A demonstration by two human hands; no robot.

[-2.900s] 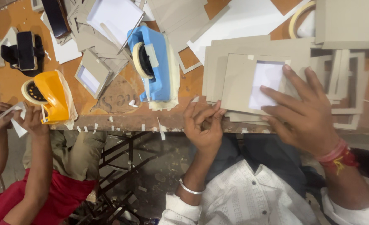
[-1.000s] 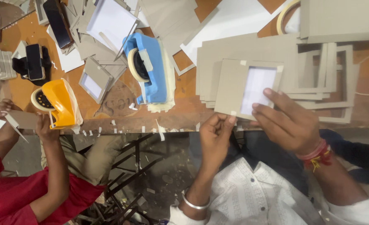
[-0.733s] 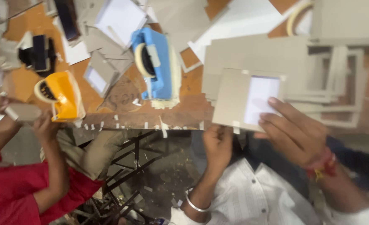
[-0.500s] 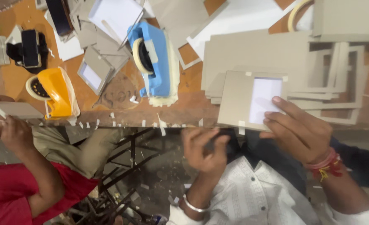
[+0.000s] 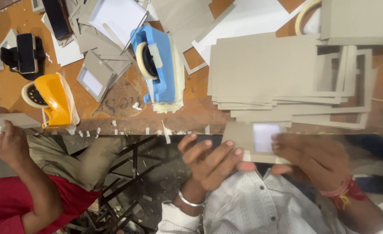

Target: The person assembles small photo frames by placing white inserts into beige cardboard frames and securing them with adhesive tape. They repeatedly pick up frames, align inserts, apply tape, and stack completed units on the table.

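- Below the near edge of the wooden surface, both hands are holding one small grey cardboard frame with a pale window, level, off the surface and close to the body.
- Left hand is gripping the frame's left end, fingers spread across its face; grip is grasping the frame.
- Right hand is clasping the frame's right end, fingers touching the window's edge; grip is likewise grasping the frame.
- Judgement: the step in hand is going best with the frame kept flat, fingers on the grey border and off the pale window, both ends supported evenly.
- Stack of grey boards is lying just beyond the frame; blue tape dispenser is standing to its left.
- Another person's hand is holding a separate board piece near the yellow tape dispenser.
- Right hand is blurring; the frame's underside and both thumbs are hidden. Right forearm is running out of view.
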